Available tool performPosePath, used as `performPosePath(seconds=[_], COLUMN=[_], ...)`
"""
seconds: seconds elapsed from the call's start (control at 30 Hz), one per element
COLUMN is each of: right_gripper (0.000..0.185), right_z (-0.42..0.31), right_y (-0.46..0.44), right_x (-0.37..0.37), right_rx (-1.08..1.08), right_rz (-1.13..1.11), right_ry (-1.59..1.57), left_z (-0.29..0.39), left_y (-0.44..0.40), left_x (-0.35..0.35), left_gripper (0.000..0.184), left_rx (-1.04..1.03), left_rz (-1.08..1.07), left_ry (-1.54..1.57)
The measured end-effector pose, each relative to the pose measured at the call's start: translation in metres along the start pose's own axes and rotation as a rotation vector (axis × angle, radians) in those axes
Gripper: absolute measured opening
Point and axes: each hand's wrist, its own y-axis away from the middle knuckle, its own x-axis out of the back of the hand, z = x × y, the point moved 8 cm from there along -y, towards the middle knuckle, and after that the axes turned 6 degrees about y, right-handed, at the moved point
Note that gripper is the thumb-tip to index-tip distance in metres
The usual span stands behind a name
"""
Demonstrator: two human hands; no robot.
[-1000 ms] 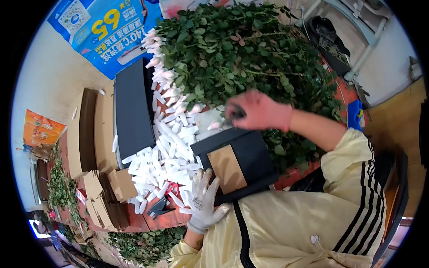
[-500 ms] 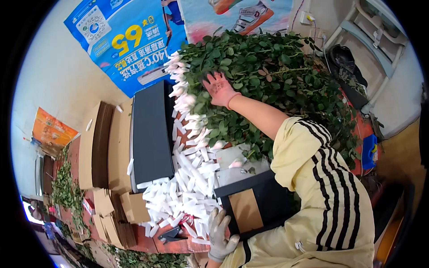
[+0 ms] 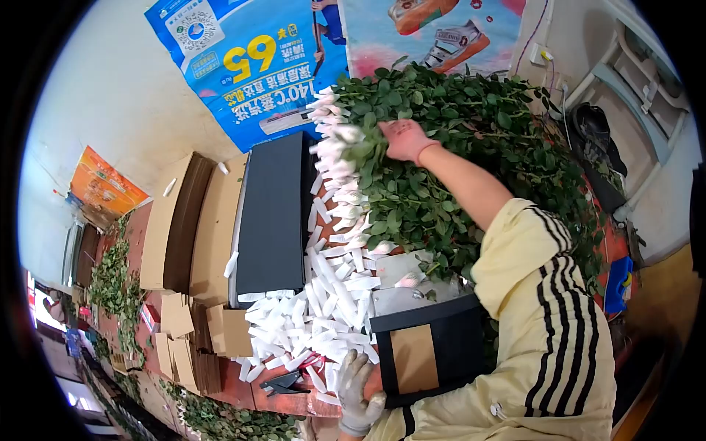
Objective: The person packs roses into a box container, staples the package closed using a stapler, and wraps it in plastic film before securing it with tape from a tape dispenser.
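Observation:
My right hand (image 3: 407,140), in a pink glove, is closed at the left part of a large heap of leafy rose stems (image 3: 471,132). Its fingertips are partly hidden, and a motion-blurred rose (image 3: 348,135) with a white sleeve on its bud extends left from it. Other sleeved buds (image 3: 346,192) line the heap's left side. My left hand (image 3: 359,393), in a pale grey glove, holds nothing, thumb apart from the fingers. It rests by the table's near edge, between loose white sleeves (image 3: 323,294) and a black box (image 3: 463,345) with a brown panel.
A long black box (image 3: 272,213) stands left of the sleeves, beside flattened cardboard (image 3: 165,220) and small cardboard pieces (image 3: 184,345). A black stapler-like tool (image 3: 283,383) lies near the front edge. A single rose bud (image 3: 409,281) lies beyond the near box. A folding chair (image 3: 625,103) stands at right.
My right hand has gone from spread on the leaves to closed, with a rose moving in it. My left hand stays by the near box. The whole view has shifted slightly.

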Motion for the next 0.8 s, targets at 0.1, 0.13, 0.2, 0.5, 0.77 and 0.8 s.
performPosePath(seconds=[0.1,0.13,0.2,0.5,0.77,0.8], right_gripper=[0.041,0.042,0.043,0.032,0.030,0.030], right_z=[0.049,0.068,0.093,0.142,0.118,0.111], right_y=[0.031,0.053,0.088,0.167,0.191,0.197], right_x=[0.072,0.099,0.149,0.188,0.167,0.167], right_rx=[-0.123,-0.141,-0.176,-0.153,0.048,0.053], right_rz=[0.340,0.440,0.572,0.890,0.728,0.711], right_ry=[-0.175,-0.244,-0.283,-0.532,-0.160,-0.177], left_z=[0.004,0.006,-0.001,0.056,-0.015,-0.025], left_y=[-0.006,-0.008,-0.006,-0.110,-0.228,-0.241], left_x=[0.020,0.028,0.044,0.032,-0.074,-0.076], left_gripper=[0.049,0.051,0.056,0.064,0.065,0.062], left_rx=[-0.030,-0.087,-0.089,0.021,-0.059,-0.117], left_rz=[0.066,0.099,0.133,-0.347,-0.509,-0.450], left_ry=[-0.042,-0.029,0.004,0.343,-0.328,-0.443])
